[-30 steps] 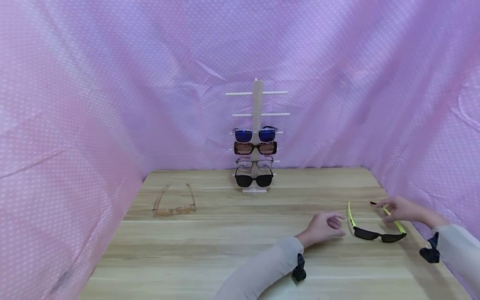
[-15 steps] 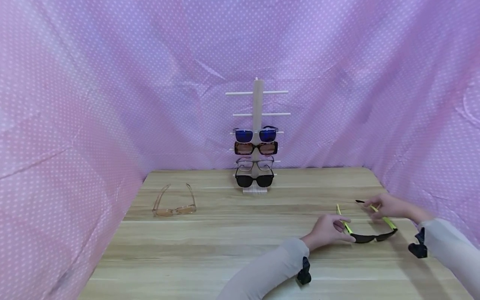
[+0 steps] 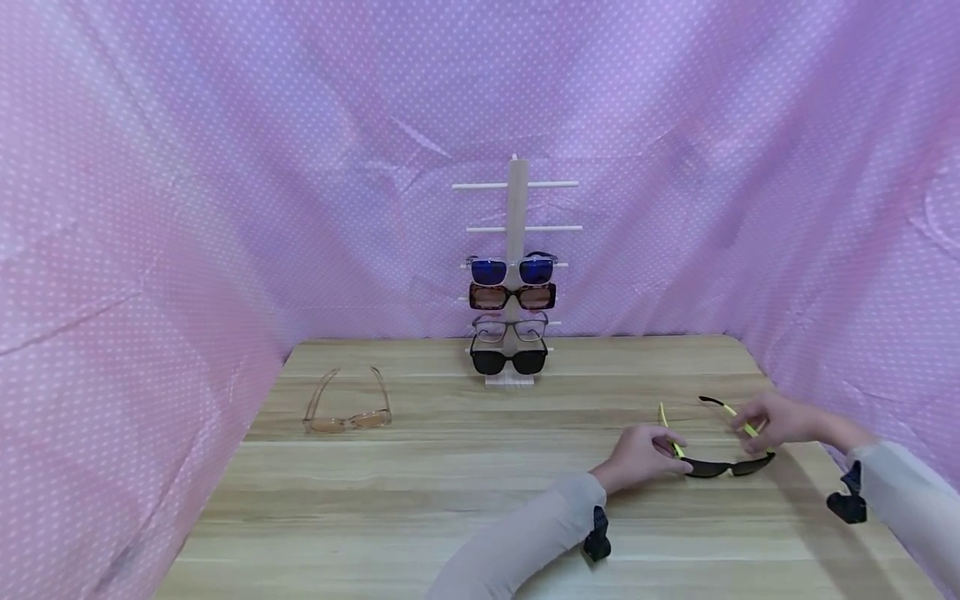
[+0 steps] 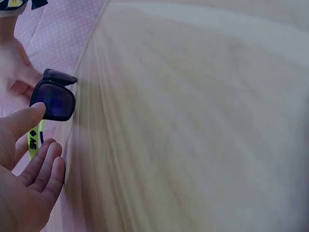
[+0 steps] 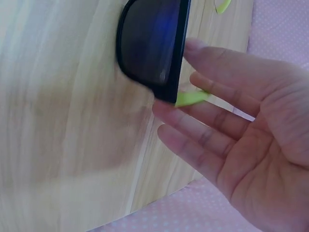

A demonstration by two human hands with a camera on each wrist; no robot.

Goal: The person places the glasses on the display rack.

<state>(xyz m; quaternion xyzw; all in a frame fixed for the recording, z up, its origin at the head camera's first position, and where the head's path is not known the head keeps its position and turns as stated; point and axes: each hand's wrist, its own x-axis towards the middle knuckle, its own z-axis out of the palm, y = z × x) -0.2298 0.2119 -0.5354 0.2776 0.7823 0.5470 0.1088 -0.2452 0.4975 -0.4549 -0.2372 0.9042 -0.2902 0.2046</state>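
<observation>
Both hands hold a pair of sunglasses [image 3: 708,469] with dark lenses and yellow-green temples, at the right side of the table. My left hand [image 3: 637,454] pinches the left temple near the hinge; in the left wrist view the thumb lies at the corner of a lens [image 4: 57,102] and lettering shows on the temple. My right hand [image 3: 780,421] holds the other temple. Seen from the right wrist, its thumb and fingers are around the temple [image 5: 192,98] close to the black frame. The temples are unfolded and point away from me.
A display stand [image 3: 517,208] at the back centre carries several glasses, the lowest being black sunglasses [image 3: 510,361]; its top two rods are bare. Clear peach-tinted glasses [image 3: 348,422] lie unfolded on the wooden table [image 3: 420,517] at left. Pink dotted cloth [image 3: 360,167] surrounds the table.
My left hand has come to the left temple and taken hold of it. The sunglasses have shifted left, and my right hand has moved left with them.
</observation>
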